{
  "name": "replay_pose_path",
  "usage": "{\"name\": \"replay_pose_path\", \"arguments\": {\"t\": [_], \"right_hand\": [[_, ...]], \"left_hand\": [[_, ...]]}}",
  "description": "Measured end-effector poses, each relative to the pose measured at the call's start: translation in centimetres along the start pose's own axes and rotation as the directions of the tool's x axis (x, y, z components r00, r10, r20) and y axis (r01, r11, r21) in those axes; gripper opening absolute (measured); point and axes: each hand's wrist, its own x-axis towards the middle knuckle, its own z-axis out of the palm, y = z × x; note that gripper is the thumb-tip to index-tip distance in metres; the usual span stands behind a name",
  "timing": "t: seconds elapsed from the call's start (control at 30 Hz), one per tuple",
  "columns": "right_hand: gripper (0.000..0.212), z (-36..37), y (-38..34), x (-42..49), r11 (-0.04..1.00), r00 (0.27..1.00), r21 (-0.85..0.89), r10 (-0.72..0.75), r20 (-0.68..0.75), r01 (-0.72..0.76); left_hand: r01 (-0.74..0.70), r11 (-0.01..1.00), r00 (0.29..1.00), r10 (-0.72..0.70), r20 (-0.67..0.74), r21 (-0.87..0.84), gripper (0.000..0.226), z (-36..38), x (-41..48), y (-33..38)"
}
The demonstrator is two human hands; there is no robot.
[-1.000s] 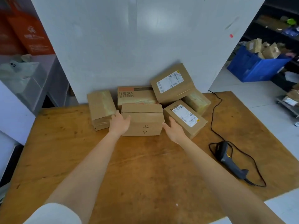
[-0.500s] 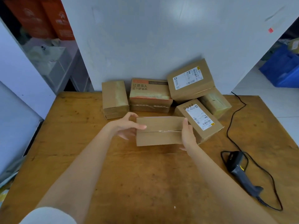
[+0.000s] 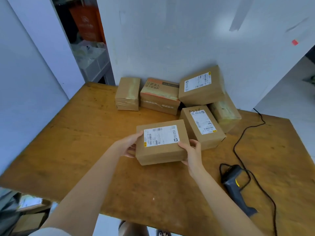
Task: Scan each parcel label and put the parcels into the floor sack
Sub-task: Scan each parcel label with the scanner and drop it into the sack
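I hold a brown cardboard parcel [image 3: 162, 150] above the wooden table [image 3: 76, 142], its white shipping label [image 3: 161, 135] facing up. My left hand [image 3: 128, 144] grips its left end, thumb on top. My right hand [image 3: 191, 153] grips its right near corner. Several more parcels lie against the wall behind: a plain one [image 3: 127, 94], a printed one [image 3: 159, 96], a labelled one propped up [image 3: 201, 87], another labelled one [image 3: 202, 126] and a taped one [image 3: 225, 113]. A black handheld scanner [image 3: 237, 186] lies on the table to the right, untouched.
The scanner's black cable [image 3: 242, 135] snakes across the right side of the table to the wall. A white wall [image 3: 187, 40] stands right behind the parcels. At the lower left, past the table edge, sit a box and dark items [image 3: 22, 212] on the floor.
Both hands took hold of the front parcel, drew it away from the pile toward me and turned it over, so its label now faces up. My view has shifted left.
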Motion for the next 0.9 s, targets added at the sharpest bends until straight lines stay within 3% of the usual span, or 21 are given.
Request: {"name": "replay_pose_path", "arguments": {"t": [0.13,0.23,0.33,0.43,0.47,0.53,0.6,0.67,0.83,0.9], "right_hand": [[0.063,-2.0,2.2,-2.0,0.992,0.999,0.129,-0.008,0.043,0.002],[0.057,-3.7,3.4,-3.6,0.995,0.987,0.087,0.025,0.156,-0.039],[0.045,-6.3,4.5,-4.8,0.983,0.979,-0.176,-0.013,0.202,0.049],[0.040,-10.6,6.0,-5.2,0.799,0.936,-0.530,-0.350,-0.026,0.284],[0.040,-12.2,6.4,-5.3,0.730,0.892,-0.620,-0.441,-0.105,0.287],[0.051,-15.0,7.3,-5.2,0.596,0.833,-0.790,-0.504,-0.227,0.145],[0.067,-17.1,8.2,-4.9,0.478,0.845,-0.876,-0.441,-0.303,-0.065],[0.070,-18.5,8.9,-4.5,0.399,0.867,-0.903,-0.380,-0.321,-0.160],[0.056,-19.8,8.5,-2.4,0.383,0.920,-0.917,-0.310,-0.239,-0.109],[0.051,-19.5,7.6,-2.5,0.493,0.948,-0.870,-0.263,-0.179,-0.028]], "left_hand": [[-0.023,0.986,0.999,0.029,0.035,-0.167,0.090,2.5,-1.9,-2.7],[-0.068,0.972,0.997,0.071,0.007,-0.225,0.087,3.9,-3.2,-4.4],[-0.123,0.972,0.991,0.109,-0.077,-0.200,0.087,4.7,-3.7,-5.1],[-0.170,0.979,0.980,0.157,-0.121,-0.111,0.085,5.0,-3.8,-4.7],[-0.182,0.979,0.976,0.168,-0.138,-0.095,0.081,5.1,-3.8,-4.4],[-0.216,0.974,0.967,0.205,-0.152,-0.061,0.076,5.5,-3.8,-3.8],[-0.261,0.965,0.956,0.254,-0.146,-0.029,0.076,6.1,-4.0,-3.2],[-0.311,0.950,0.944,0.308,-0.120,-0.002,0.077,6.8,-4.1,-2.8],[-0.374,0.927,0.927,0.374,-0.036,0.023,0.077,8.0,-4.3,-1.7],[-0.382,0.923,0.923,0.383,-0.029,0.038,0.075,8.3,-4.4,-1.3]]}}
